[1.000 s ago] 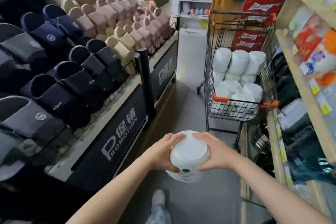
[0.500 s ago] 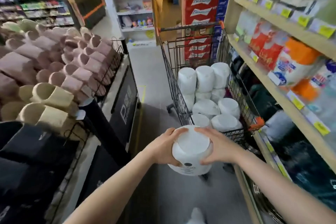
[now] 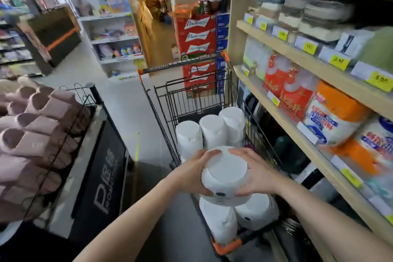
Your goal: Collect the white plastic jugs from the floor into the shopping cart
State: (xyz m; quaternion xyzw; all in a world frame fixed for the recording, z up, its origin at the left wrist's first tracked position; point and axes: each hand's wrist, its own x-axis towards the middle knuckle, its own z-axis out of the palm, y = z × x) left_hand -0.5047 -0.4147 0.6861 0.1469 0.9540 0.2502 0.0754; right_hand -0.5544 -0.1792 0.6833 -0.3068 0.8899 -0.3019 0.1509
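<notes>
I hold a white plastic jug (image 3: 226, 174) between both hands, its flat base turned toward me, above the near end of the black wire shopping cart (image 3: 161, 112). My left hand (image 3: 192, 173) grips its left side and my right hand (image 3: 254, 173) grips its right side. Several white jugs lie in the cart: three stand in a row at the far end (image 3: 210, 132), and two more lie just under the held jug (image 3: 219, 221).
A wooden shelf unit (image 3: 297, 55) stocked with packaged goods runs close along the cart's right side. A slipper display (image 3: 36, 130) with a black promotion panel (image 3: 106, 178) lines the left. Stacked red beer cartons (image 3: 196, 36) stand beyond the cart. Grey aisle floor (image 3: 136, 112) lies between.
I have walked up to the cart with the jug in both hands. The jug now hangs over the cart's near end instead of in front of it.
</notes>
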